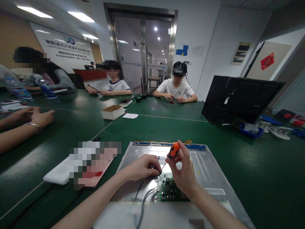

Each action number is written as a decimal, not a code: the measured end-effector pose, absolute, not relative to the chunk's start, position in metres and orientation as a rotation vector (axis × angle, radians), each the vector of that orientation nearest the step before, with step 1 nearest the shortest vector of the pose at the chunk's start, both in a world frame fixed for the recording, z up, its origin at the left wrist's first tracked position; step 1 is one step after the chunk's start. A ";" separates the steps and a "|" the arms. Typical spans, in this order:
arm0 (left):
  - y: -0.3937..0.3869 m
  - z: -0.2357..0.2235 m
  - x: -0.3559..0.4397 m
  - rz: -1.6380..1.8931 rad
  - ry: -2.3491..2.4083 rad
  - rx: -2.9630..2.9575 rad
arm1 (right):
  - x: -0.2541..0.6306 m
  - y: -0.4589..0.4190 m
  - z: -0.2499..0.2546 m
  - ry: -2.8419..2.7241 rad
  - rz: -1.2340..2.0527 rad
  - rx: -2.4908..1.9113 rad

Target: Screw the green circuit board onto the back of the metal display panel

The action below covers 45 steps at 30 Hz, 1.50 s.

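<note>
A flat metal display panel (pixel 202 165) lies in front of me, with a green circuit board (pixel 166 189) on it and a blue strip board (pixel 147 144) along its far edge. My right hand (pixel 183 171) grips an orange and black screwdriver (pixel 174 150), its shaft slanting down to the left. The tip meets the board's upper left corner. Right by that tip, my left hand (pixel 147 167) has its fingers pinched together; what they hold, if anything, is hidden. Grey cables (pixel 143 206) run from the board's left side toward me.
To the left lie a white power bank-like case (pixel 58 173) and a pink phone-like slab (pixel 95 179). An open white box (pixel 112 112) stands farther back. A black monitor (pixel 240 98) and a blue tray (pixel 251 130) are on the right. Other people sit around the green table (pixel 157 125).
</note>
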<state>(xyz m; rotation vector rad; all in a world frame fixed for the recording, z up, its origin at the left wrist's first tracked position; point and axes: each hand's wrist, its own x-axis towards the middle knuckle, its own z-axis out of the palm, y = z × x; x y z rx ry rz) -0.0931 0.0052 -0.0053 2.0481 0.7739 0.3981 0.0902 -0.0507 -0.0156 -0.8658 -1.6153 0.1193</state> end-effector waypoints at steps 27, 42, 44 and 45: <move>0.008 -0.006 -0.094 0.373 0.723 2.082 | 0.092 -0.051 -0.017 -1.767 0.053 -0.844; 0.008 -0.006 -0.094 0.381 0.717 2.098 | 0.091 -0.049 -0.019 -1.782 0.070 -0.836; 0.008 -0.007 -0.095 0.380 0.725 2.099 | 0.091 -0.049 -0.019 -1.781 0.065 -0.841; 0.008 -0.007 -0.095 0.380 0.726 2.099 | 0.092 -0.049 -0.018 -1.785 0.066 -0.844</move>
